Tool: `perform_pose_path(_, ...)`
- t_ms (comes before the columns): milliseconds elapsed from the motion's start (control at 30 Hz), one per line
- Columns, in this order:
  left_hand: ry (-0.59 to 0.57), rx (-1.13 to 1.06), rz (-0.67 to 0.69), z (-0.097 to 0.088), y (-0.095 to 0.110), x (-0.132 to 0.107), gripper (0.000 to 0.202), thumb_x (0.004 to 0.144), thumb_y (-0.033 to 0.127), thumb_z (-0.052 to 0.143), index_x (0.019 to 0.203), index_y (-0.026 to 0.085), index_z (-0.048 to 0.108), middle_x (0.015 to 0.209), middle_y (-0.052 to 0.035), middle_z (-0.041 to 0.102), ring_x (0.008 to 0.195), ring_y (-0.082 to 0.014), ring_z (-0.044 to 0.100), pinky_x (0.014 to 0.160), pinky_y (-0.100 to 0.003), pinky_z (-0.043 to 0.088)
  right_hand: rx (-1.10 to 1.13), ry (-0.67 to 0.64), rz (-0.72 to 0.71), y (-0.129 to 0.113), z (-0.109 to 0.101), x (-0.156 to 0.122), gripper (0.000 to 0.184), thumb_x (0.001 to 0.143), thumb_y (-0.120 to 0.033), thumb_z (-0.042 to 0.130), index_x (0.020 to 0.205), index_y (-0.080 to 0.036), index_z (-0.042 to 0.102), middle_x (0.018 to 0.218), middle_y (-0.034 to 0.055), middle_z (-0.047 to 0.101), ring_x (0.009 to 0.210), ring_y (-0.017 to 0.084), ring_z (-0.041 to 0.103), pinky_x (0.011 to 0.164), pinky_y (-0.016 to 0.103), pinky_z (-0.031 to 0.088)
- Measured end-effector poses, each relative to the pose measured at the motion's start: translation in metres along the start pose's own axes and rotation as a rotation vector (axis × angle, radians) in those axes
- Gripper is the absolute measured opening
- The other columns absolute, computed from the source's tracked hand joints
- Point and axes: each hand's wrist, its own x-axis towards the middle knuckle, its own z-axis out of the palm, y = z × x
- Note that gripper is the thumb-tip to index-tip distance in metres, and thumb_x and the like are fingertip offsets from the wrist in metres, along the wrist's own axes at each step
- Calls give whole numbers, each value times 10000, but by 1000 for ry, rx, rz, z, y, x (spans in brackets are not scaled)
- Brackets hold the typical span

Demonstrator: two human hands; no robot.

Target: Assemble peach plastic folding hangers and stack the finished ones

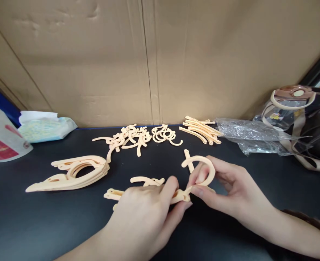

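Observation:
My left hand [146, 214] is closed around a cream plastic hanger arm [112, 194], a long grooved piece whose left end sticks out past my knuckles. Between the thumb and fingers of my right hand [230, 185] is a curved cream hanger hook [212, 170]. The hook's lower end meets the right end of the arm; whether it is seated in the hole there I cannot tell. Just behind my left hand lie loose curved pieces [140, 179]. Another straight arm piece [187, 156] lies behind the right hand, partly hidden by it.
Folded hangers [100, 173] are stacked at left. Further back lie a pile of loose hooks and short pieces [132, 137], more hooks [162, 135] and a bundle of arms [202, 130]. Clear plastic bags [252, 132], a bottle [282, 108], a tissue pack [47, 128] and cardboard [94, 72] surround them.

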Motion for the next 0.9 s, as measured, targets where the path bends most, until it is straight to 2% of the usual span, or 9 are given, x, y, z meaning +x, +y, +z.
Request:
perform_pose_path(100,-34,-113,19,-8,-4,2,94,955,269,461,1013,202,492,643,52,612,471,-144,564,448,-255,313,-42,27,-18,4,-6,2,162,888,-312,666,796,-210,579,795,-36,627,759,98,590,704,205,474)
perform_pose_path(200,-62,-226,2,-16,-4,3,120,981,236,421,1073,235,498,668,64,594,531,-122,552,502,-233,324,-91,74,-114,11,-14,5,198,987,-393,497,923,-226,582,825,-20,618,765,110,587,712,230,481)
perform_pose_path(300,-60,-420,-186,-21,-5,4,181,1001,331,403,1066,265,559,651,61,561,551,-113,521,522,-219,337,-331,160,-180,19,-22,11,233,1008,-418,425,1062,-229,550,891,3,635,777,131,601,714,265,497)
perform_pose_path(433,-94,-857,-463,-22,-12,10,344,973,428,433,1268,282,532,678,52,542,524,-101,495,485,-191,396,-903,138,-209,32,-26,16,513,866,-527,624,1227,-171,546,1172,111,616,989,260,632,813,403,528)
perform_pose_path(467,-92,-951,-516,-22,-14,12,388,959,427,463,1312,273,510,680,53,530,511,-94,480,462,-180,399,-1015,116,-221,35,-27,17,546,839,-541,650,1216,-155,574,1218,136,599,1043,299,619,844,445,523)
perform_pose_path(533,-53,-1076,-604,-22,-16,16,461,934,416,518,1364,253,485,665,59,489,487,-81,436,415,-159,389,-1148,70,-230,39,-27,16,445,829,-487,678,1107,-140,650,1230,152,596,1083,333,605,876,483,513)
perform_pose_path(633,24,-1162,-663,-24,-17,20,521,947,436,496,1427,240,440,628,62,448,464,-79,397,372,-148,395,-1154,8,-237,41,-27,15,94,863,-242,634,893,-167,683,1116,99,647,961,262,637,827,427,519)
perform_pose_path(733,48,-1197,-693,-26,-19,21,519,966,438,467,1434,212,452,594,57,450,455,-83,407,360,-153,432,-1090,8,-254,36,-28,16,123,866,-120,554,793,-177,634,935,38,668,777,194,615,736,374,499)
perform_pose_path(900,48,-1282,-763,-26,-28,23,455,943,364,552,1357,175,541,624,37,531,482,-87,489,399,-172,499,-1019,-19,-256,26,-29,19,130,917,-144,497,838,-177,596,796,9,626,714,173,566,682,332,446)
